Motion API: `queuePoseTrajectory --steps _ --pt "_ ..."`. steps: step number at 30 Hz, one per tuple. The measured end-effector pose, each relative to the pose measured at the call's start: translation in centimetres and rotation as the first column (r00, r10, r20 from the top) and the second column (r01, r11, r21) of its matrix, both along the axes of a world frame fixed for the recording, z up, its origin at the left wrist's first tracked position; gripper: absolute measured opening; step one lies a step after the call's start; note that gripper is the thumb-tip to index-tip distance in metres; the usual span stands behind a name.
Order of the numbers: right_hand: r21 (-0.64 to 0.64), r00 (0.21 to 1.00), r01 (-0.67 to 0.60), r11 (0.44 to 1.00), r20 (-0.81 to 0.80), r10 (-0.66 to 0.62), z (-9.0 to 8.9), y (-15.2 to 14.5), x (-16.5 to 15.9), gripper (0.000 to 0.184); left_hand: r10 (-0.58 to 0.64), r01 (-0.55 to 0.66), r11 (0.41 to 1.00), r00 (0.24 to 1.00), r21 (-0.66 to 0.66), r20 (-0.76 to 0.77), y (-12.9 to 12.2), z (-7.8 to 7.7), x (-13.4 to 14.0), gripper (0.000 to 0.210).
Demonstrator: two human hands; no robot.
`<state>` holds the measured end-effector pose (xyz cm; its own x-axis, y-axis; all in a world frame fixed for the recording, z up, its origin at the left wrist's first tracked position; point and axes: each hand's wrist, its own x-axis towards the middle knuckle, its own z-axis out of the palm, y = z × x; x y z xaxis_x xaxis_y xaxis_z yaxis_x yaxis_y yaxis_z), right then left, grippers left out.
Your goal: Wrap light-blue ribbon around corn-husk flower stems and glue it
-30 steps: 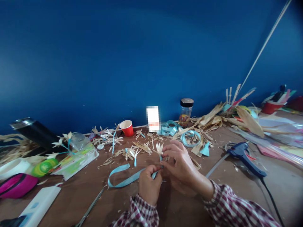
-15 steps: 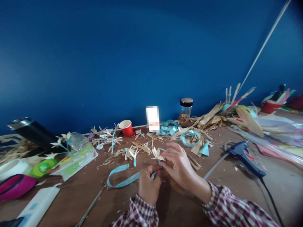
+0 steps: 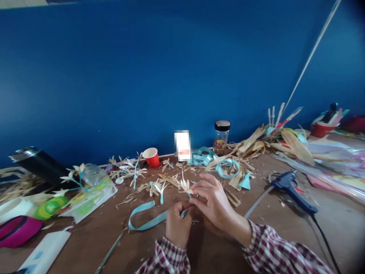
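Note:
Near the middle of the brown table my two hands almost touch. My right hand (image 3: 212, 198) pinches the blue-wrapped base of a cream corn-husk flower (image 3: 185, 184), whose thin petals point up and away from me. My left hand (image 3: 179, 222) is closed on a light blue ribbon (image 3: 148, 222), with thumb and forefinger at the flower's base. From that hand the ribbon loops out to the left over the table. Just beyond it stands a second small husk flower (image 3: 161, 190) with a blue stem. The exact wrap of ribbon is hidden by my fingers.
Scissors (image 3: 110, 251) lie at front left, a blue glue gun (image 3: 296, 194) with its cord on the right. Behind are a red paper cup (image 3: 151, 158), a black-lidded jar (image 3: 221, 137), ribbon coils (image 3: 228, 168) and dry husks (image 3: 251, 140). A black tumbler (image 3: 42, 165) leans at left.
The view has tilted and shifted slightly. My right hand and the flower have moved a little to the left, the flower turning slightly; both hands keep their grip.

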<state>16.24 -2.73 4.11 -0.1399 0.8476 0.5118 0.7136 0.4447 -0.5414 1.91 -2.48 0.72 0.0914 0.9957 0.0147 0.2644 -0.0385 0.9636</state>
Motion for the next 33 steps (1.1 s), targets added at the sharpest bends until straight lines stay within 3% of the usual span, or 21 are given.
queuePoseTrajectory --steps 5,13,17,20,22,25,30,33 --pt "0.073 0.996 0.033 0.997 -0.081 -0.027 0.7 -0.2 0.0 0.042 -0.026 0.026 1.0 1.0 0.012 0.002 0.2 0.1 -0.1 0.019" --pt "0.059 0.994 0.024 0.998 -0.107 -0.017 1.3 -0.3 0.2 0.027 -0.06 0.06 0.998 0.995 0.003 0.078 -0.4 0.5 0.3 0.011" --pt "0.008 0.973 0.087 0.996 -0.217 -0.083 0.9 0.0 0.7 0.031 0.062 -0.013 0.981 0.967 -0.194 0.248 0.3 -0.4 -0.2 0.022" --pt "-0.136 0.907 0.118 0.984 -0.388 -0.163 -0.1 0.4 0.5 0.027 0.208 -0.005 0.919 0.856 -0.394 0.473 1.1 -0.5 -0.5 0.035" --pt "-0.258 0.85 0.05 0.965 -0.497 -0.177 -1.2 0.6 0.1 0.027 0.254 0.042 0.891 0.781 -0.453 0.571 1.5 -0.2 -0.7 0.04" --pt "-0.358 0.768 -0.083 0.93 -0.618 -0.169 -2.7 0.8 -0.8 0.028 0.26 0.11 0.863 0.739 -0.492 0.621 1.6 0.3 -0.9 0.044" --pt "-0.393 0.562 -0.268 0.88 -0.806 -0.189 -3.9 0.9 -2.0 0.034 0.215 0.139 0.873 0.751 -0.467 0.624 1.5 0.2 -0.9 0.043" --pt "-0.371 0.533 -0.389 0.843 -0.837 -0.122 -3.7 0.9 -2.1 0.029 0.201 0.095 0.888 0.799 -0.45 0.567 1.2 0.0 -0.6 0.042"
